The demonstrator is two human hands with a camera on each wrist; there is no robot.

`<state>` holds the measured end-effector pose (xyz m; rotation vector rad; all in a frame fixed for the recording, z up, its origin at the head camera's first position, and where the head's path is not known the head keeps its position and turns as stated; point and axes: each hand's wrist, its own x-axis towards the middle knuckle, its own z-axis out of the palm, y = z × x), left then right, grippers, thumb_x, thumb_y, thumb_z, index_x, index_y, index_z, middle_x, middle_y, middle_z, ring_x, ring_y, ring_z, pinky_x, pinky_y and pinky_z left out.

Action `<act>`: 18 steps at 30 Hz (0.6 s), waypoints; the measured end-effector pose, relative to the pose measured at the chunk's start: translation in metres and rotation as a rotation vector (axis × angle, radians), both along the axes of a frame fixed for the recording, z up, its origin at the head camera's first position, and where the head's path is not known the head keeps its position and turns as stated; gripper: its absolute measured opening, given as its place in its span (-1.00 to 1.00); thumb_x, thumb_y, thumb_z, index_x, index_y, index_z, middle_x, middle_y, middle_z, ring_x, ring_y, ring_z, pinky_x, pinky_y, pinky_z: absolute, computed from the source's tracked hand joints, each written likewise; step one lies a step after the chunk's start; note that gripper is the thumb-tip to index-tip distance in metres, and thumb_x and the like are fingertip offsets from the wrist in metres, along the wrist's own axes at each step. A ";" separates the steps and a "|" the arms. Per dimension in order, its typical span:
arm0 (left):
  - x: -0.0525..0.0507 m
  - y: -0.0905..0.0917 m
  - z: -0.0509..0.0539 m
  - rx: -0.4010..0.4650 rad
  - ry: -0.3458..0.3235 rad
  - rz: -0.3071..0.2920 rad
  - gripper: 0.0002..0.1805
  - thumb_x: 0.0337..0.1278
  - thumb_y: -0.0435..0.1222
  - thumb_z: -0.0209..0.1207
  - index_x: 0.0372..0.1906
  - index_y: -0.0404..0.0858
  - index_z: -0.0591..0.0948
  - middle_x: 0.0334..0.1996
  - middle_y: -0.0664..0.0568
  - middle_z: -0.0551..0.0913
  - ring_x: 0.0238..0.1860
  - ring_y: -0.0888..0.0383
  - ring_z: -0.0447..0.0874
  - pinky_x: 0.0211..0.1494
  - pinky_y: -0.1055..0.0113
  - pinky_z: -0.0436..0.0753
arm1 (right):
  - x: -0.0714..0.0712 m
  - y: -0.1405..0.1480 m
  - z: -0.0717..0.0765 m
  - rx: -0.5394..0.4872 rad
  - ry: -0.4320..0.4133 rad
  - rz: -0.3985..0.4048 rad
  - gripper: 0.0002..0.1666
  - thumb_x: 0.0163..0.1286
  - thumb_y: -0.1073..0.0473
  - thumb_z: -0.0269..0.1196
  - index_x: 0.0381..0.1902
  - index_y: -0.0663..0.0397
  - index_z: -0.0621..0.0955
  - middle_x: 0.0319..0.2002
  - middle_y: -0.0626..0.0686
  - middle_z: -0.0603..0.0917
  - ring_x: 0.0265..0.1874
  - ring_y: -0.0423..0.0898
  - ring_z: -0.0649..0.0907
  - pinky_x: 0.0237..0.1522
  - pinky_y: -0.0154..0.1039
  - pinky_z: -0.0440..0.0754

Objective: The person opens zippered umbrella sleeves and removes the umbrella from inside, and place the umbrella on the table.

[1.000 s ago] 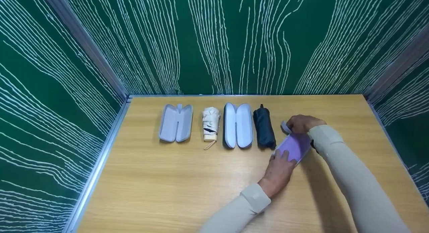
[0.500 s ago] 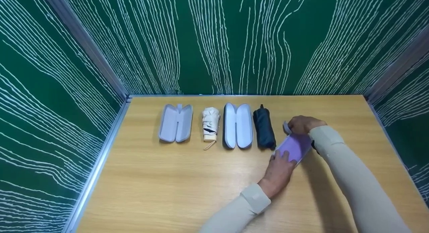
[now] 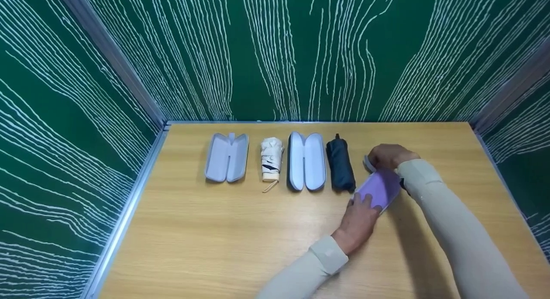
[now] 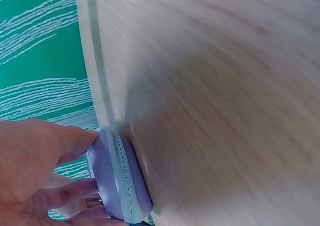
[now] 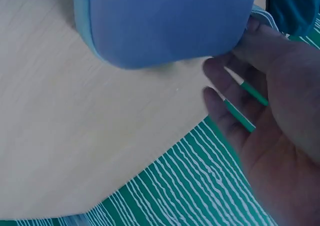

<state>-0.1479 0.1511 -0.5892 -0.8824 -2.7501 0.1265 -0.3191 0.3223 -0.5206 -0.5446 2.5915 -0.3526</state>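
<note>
A purple zip case lies slanted on the table at the right, its lid shut down. My left hand grips the near end, fingers spread over the top. In the left wrist view, the pale zip runs along the side of the case beneath those fingers. At the far end, the thumb and forefinger of my right hand pinch the case's edge, close to a grey strap. The right wrist view shows the other fingers loosely bent; what exactly is pinched is partly hidden.
Left of the purple case lies a folded black umbrella. Beyond it are an opened case with pale lining, a folded beige umbrella and another opened case. Green walls with white lines enclose the wooden table.
My right hand has shifted very slightly at the far end of the case. The left hand and the purple case stay almost where they were.
</note>
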 end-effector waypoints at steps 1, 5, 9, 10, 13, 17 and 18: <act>0.000 0.000 0.000 -0.001 -0.001 0.001 -0.74 0.41 -0.13 0.31 0.10 0.22 0.76 0.04 0.12 0.66 0.01 0.14 0.55 -0.03 0.31 0.74 | -0.001 0.000 0.000 -0.005 0.024 0.031 -0.71 0.26 0.41 0.23 -0.57 -0.05 0.64 -0.57 -0.12 0.50 -0.56 -0.13 0.45 -0.49 -0.23 0.37; 0.000 0.001 0.000 -0.001 0.008 0.005 -0.75 0.41 -0.12 0.31 0.09 0.23 0.76 0.04 0.12 0.66 0.01 0.13 0.55 -0.04 0.31 0.74 | -0.007 0.000 -0.001 0.007 0.083 0.148 -0.64 0.20 0.49 0.23 -0.64 -0.05 0.62 -0.62 -0.15 0.48 -0.59 -0.15 0.44 -0.51 -0.25 0.36; 0.000 0.001 0.000 -0.002 0.013 0.007 -0.76 0.40 -0.11 0.31 0.08 0.23 0.76 0.04 0.13 0.66 0.01 0.14 0.55 -0.05 0.31 0.74 | -0.006 -0.001 0.001 0.051 0.036 0.155 -0.64 0.25 0.47 0.22 -0.61 -0.06 0.62 -0.61 -0.14 0.48 -0.58 -0.16 0.44 -0.51 -0.26 0.35; 0.000 0.001 0.000 -0.003 0.011 0.007 -0.76 0.40 -0.11 0.31 0.08 0.23 0.76 0.04 0.13 0.66 0.02 0.14 0.55 -0.04 0.31 0.73 | -0.005 -0.001 0.002 0.057 0.017 0.143 -0.64 0.27 0.46 0.21 -0.62 -0.06 0.61 -0.62 -0.14 0.47 -0.59 -0.16 0.43 -0.52 -0.27 0.34; 0.000 0.001 -0.001 -0.007 0.020 0.007 -0.77 0.40 -0.10 0.31 0.07 0.24 0.76 0.02 0.14 0.66 0.01 0.14 0.54 -0.05 0.32 0.72 | -0.003 0.000 0.003 0.056 -0.021 0.122 -0.64 0.29 0.43 0.18 -0.63 -0.08 0.54 -0.63 -0.16 0.42 -0.60 -0.18 0.39 -0.53 -0.28 0.29; 0.001 0.002 -0.002 -0.022 0.062 0.009 -0.79 0.37 -0.09 0.31 0.02 0.24 0.76 -0.04 0.15 0.65 -0.02 0.14 0.53 -0.08 0.35 0.69 | -0.002 0.002 0.007 0.055 -0.041 0.116 -0.66 0.31 0.41 0.18 -0.61 -0.07 0.55 -0.60 -0.17 0.42 -0.56 -0.18 0.41 -0.50 -0.28 0.31; 0.001 0.002 -0.002 -0.025 0.070 0.010 -0.80 0.36 -0.09 0.31 0.01 0.25 0.76 -0.05 0.15 0.65 -0.02 0.15 0.53 -0.09 0.36 0.68 | -0.002 0.002 0.009 0.054 -0.038 0.126 -0.65 0.33 0.40 0.18 -0.61 -0.06 0.57 -0.59 -0.17 0.44 -0.55 -0.18 0.42 -0.49 -0.28 0.33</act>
